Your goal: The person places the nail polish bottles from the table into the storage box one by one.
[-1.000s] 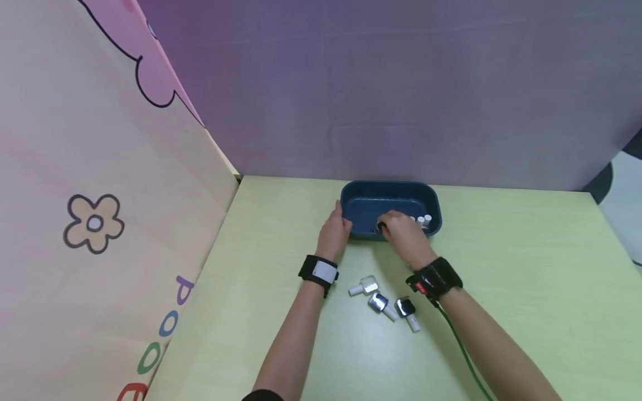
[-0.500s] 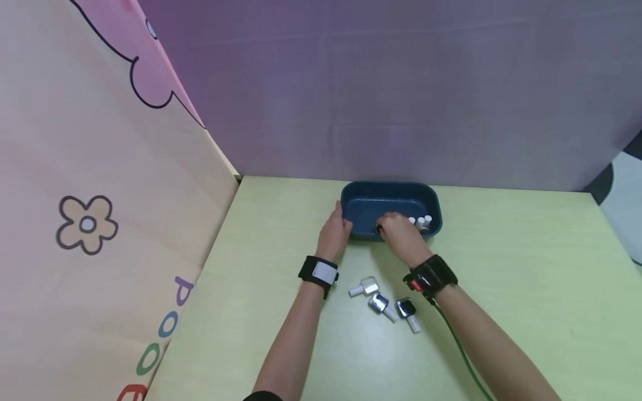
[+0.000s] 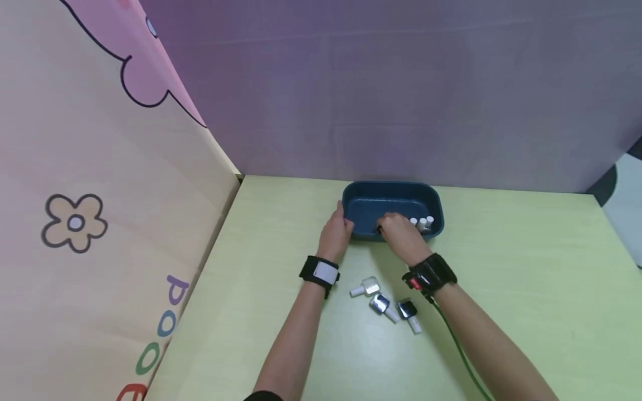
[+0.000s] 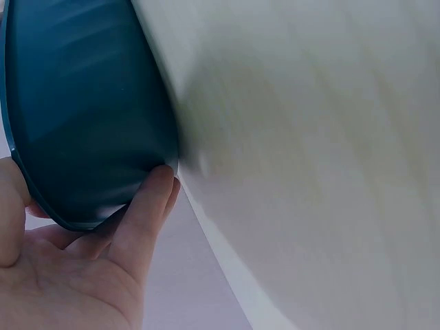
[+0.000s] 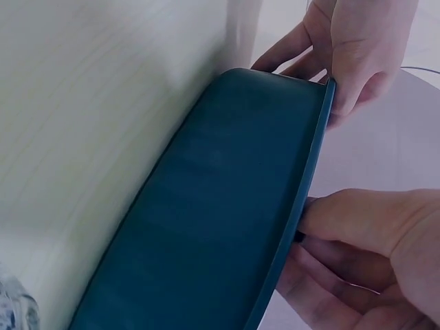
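Observation:
At the left end of a dark blue tray [image 3: 368, 207], my left hand [image 3: 335, 236] grips the corner. In the left wrist view its fingers [image 4: 141, 227] lie against the tray's outer end and the thumb is at the other side. My right hand [image 3: 401, 236] is over the tray's front wall, its fingers reaching inside. Between thumb and fingers it pinches a small nail polish bottle, mostly hidden; a dark bit [image 5: 300, 236] of it shows in the right wrist view. Several white-capped nail polish bottles [image 3: 422, 224] stand in the tray's front right corner.
Nearer me on the table lie three nail polish bottles with white caps: a clear one [image 3: 371, 286], a silvery one [image 3: 380, 304] and a dark one [image 3: 407, 308]. A purple-grey backdrop [image 3: 401, 111] rises behind the tray. A green cable [image 3: 461, 353] runs from the right wristband.
The right hand has shifted slightly within the tray, and the dark part of the bottle shows less now. The left hand keeps its place on the tray.

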Demonstrator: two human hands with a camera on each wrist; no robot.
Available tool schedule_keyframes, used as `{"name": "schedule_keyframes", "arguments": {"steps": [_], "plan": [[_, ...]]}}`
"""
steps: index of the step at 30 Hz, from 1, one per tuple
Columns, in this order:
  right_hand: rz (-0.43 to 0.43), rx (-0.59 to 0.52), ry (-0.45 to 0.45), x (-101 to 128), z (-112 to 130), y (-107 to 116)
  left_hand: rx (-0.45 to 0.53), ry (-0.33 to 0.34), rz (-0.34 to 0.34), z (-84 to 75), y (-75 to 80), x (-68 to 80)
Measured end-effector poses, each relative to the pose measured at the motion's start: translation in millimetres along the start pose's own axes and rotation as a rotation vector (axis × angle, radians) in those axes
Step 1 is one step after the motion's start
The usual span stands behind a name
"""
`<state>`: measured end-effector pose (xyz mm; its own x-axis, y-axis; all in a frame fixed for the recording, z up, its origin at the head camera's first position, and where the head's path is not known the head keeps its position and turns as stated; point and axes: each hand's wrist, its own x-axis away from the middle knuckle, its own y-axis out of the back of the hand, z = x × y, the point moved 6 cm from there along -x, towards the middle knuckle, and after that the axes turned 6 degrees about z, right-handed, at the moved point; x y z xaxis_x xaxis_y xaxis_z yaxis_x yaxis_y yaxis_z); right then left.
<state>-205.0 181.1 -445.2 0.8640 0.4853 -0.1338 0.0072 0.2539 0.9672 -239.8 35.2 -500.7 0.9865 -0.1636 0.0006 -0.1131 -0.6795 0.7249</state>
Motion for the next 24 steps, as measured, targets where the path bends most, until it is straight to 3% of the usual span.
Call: {"name": "schedule_keyframes", "arguments": {"steps": [16,24], "plan": [[-0.034,0.028,-0.034,6,-4,10,0.011,-0.038,0.001,-6.7,-6.6,-1.9],[-0.059,0.028,-0.1,23,-11,24,0.033,-0.026,0.037,-7.5,-11.6,-3.0]]}}
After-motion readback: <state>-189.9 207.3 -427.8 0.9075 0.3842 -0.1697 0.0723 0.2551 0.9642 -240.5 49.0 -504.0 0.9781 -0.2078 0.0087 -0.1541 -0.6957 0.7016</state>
